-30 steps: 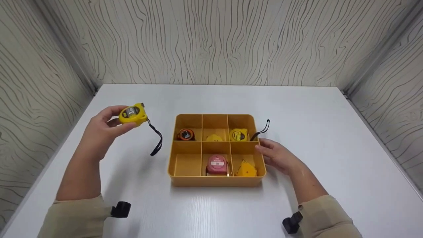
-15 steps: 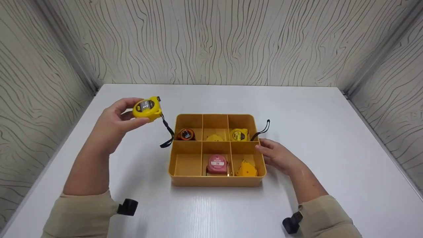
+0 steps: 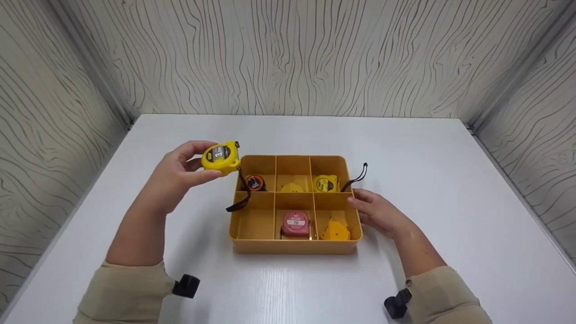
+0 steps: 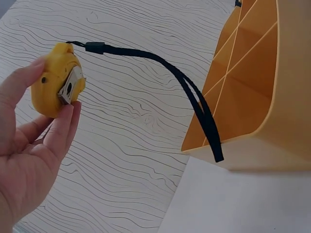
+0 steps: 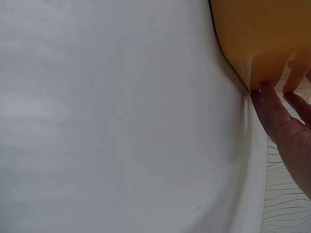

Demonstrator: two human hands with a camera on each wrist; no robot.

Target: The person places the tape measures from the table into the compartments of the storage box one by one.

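Observation:
My left hand (image 3: 177, 168) holds a yellow tape measure (image 3: 220, 158) between thumb and fingers, raised beside the far left corner of a tan divided box (image 3: 294, 246). The tape measure's black wrist strap (image 3: 245, 198) hangs over the box's left rim; in the left wrist view the strap (image 4: 182, 77) arcs away from the yellow case (image 4: 46, 94). My right hand (image 3: 380, 215) holds the box's right wall, its thumb at the rim and its fingers outside. In the right wrist view, fingertips of the right hand (image 5: 291, 141) touch the outer wall (image 5: 267, 34).
Inside the box are an orange-and-black tape measure (image 3: 254, 183), a yellow round item (image 3: 292, 187), a yellow tape measure (image 3: 326, 183) with a black strap, a pink tape measure (image 3: 296, 223) and a yellow-orange item (image 3: 336, 230). The front left compartment is bare. A white table (image 3: 288, 288) lies beneath.
My left hand has moved right with the yellow tape measure, first rising, then lowering a little, bringing its strap over the box's left side. The right hand and box have stayed put.

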